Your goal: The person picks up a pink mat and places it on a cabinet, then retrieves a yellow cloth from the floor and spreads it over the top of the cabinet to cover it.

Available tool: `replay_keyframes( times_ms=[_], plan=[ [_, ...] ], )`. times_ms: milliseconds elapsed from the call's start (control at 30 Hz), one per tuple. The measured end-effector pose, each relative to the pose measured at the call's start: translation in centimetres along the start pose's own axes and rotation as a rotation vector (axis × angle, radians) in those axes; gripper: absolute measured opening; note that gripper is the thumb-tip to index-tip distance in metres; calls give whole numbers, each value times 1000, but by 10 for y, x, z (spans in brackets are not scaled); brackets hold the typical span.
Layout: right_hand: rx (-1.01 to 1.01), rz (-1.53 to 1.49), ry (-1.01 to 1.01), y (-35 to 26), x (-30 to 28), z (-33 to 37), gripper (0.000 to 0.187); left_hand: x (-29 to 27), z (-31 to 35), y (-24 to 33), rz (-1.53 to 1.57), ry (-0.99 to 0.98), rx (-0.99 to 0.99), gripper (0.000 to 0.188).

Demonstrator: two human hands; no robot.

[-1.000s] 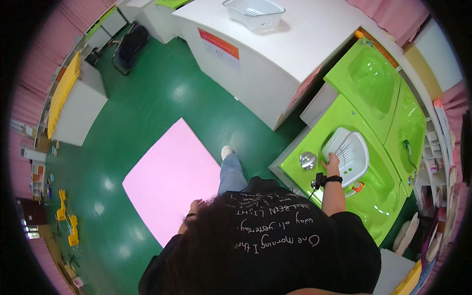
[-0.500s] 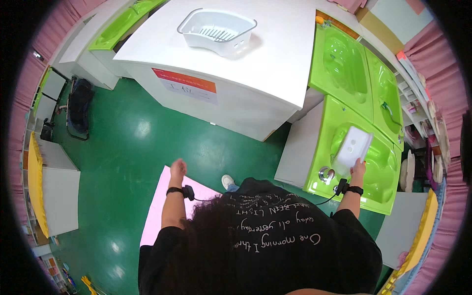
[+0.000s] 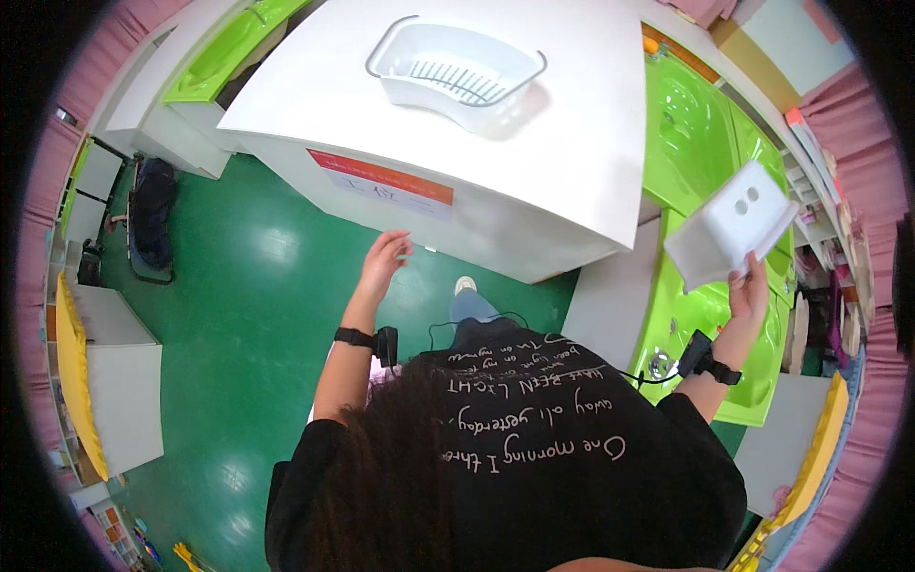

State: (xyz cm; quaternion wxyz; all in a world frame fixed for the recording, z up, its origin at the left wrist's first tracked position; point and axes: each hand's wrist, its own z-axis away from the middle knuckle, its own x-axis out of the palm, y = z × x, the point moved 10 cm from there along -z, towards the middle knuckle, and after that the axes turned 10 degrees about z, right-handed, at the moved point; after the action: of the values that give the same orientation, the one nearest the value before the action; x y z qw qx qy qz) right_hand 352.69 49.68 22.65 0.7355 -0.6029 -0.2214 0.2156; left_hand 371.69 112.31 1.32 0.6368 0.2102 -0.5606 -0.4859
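Note:
My right hand (image 3: pixel 750 289) grips the near edge of a white plastic bin (image 3: pixel 717 238), which has two round holes. The bin is tilted and held up above the green sink unit (image 3: pixel 760 405), hiding part of its basins. Out in front of the white counter (image 3: pixel 315 110), my left hand (image 3: pixel 384 259) is in the air, holding nothing, with its fingers loosely bent and apart. On the counter top stands a pale grey dish basket (image 3: pixel 419 98) with a slotted base and a dark wire handle folded around its rim.
A metal faucet (image 3: pixel 660 365) sits at the near sink's left edge. The counter's corner juts out between my two arms. Green floor (image 3: pixel 238 286) spreads to the left, with a yellow-topped white cabinet (image 3: pixel 129 400) and a dark folded chair (image 3: pixel 155 214).
My right hand has lifted the white bin up and away from the near sink basin. My left hand has moved forward toward the counter. The view has shifted closer to the counter.

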Motion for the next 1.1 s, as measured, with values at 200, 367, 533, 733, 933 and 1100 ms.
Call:
replay_keyframes(
  times_ms=[200,367,533,733,933,1100],
  plan=[
    [-51,-371,-526,-69,161,-10,25,61,-59,109,-242,-194,174,18],
    [-141,-371,-493,-106,261,2,25,42,-102,169,-323,-188,293,16],
    [-244,-277,-747,-142,352,53,31,23,-151,206,-253,-195,324,16],
    [-322,-250,-957,-139,481,118,35,33,-230,264,-181,-364,397,14],
    [-191,-148,-784,-102,619,150,49,16,-292,292,-185,-499,334,22],
    [-97,-48,-840,-49,702,161,53,-15,-334,287,-190,-556,221,23]
  ],
)
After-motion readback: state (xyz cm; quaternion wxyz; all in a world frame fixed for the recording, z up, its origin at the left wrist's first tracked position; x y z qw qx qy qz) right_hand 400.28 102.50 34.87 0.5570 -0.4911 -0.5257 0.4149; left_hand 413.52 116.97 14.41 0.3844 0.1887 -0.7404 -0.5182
